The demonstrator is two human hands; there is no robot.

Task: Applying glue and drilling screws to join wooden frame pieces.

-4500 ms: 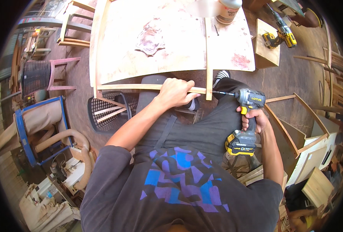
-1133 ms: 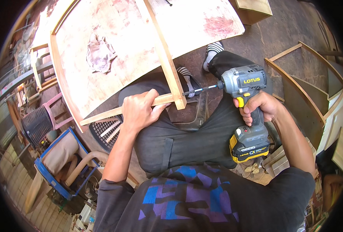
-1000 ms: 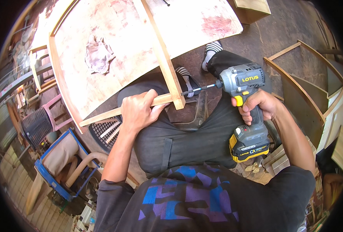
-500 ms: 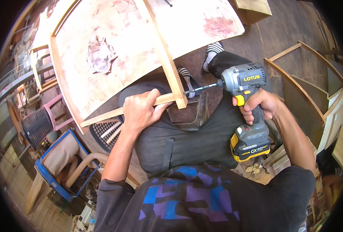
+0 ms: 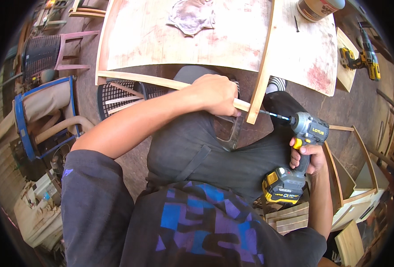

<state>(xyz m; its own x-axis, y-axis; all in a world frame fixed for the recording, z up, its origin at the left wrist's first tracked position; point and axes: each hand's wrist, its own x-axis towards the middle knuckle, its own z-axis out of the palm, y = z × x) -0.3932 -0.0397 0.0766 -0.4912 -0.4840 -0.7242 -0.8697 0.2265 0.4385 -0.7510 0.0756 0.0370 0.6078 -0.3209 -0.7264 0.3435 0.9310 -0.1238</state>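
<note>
Starting at ten o'clock, I see a pink chair (image 5: 62, 49), then a black basket (image 5: 103, 99) holding wood strips (image 5: 121, 100). Past it, at eleven, a frame (image 5: 139, 78) has its rail (image 5: 170, 83) running rightward, just off the near edge of the desk (image 5: 148, 49). Toward twelve, a rag (image 5: 190, 18) lies on the desk. At one, my left fingers (image 5: 231, 94) are wrapped round the rail near its right end, where it meets a post (image 5: 263, 73) that lies partly over the desk. The bit (image 5: 275, 115) points at the post's right side; whether its tip is in the wood I cannot tell. At three, my right fingers (image 5: 295, 156) are curled round the grip of the drill (image 5: 310, 127), below its yellow trigger (image 5: 297, 143). A second drill (image 5: 369, 58) lies at two.
</note>
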